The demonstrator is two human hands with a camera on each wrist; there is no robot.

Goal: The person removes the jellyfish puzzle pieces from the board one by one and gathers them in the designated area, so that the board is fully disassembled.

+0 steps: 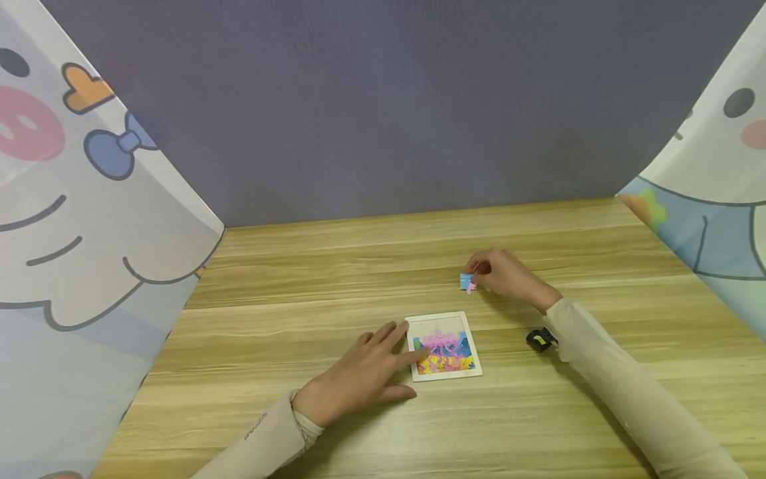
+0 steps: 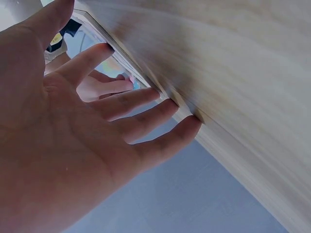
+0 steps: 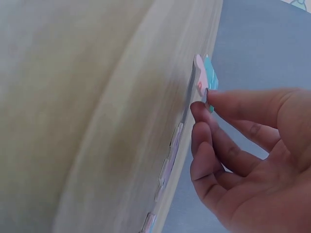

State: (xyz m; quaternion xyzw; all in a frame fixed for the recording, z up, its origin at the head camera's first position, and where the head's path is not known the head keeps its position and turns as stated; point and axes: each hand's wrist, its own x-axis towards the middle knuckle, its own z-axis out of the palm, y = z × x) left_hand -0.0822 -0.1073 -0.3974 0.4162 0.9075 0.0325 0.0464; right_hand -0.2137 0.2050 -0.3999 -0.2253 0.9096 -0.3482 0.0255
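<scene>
A square jigsaw puzzle (image 1: pixel 445 346) in a white frame lies on the table, its picture showing a pink jellyfish-like figure over blue and yellow. Pale bare backing shows along its top. My left hand (image 1: pixel 365 372) rests at the left side of the frame, fingers spread, one fingertip over the picture. Beyond the puzzle, to the right, my right hand (image 1: pixel 505 274) pinches a blue and pink puzzle piece (image 1: pixel 467 282) between thumb and fingers. In the right wrist view that piece (image 3: pixel 211 77) is tilted up, partly covered by the fingertips.
Several thin flat pieces (image 3: pixel 167 162) lie on the table surface in the right wrist view. A black device with a yellow mark (image 1: pixel 540 340) is at the right wrist. A dark grey panel (image 1: pixel 407 113) stands behind the wooden table (image 1: pixel 287 266), with cartoon-printed panels at both sides.
</scene>
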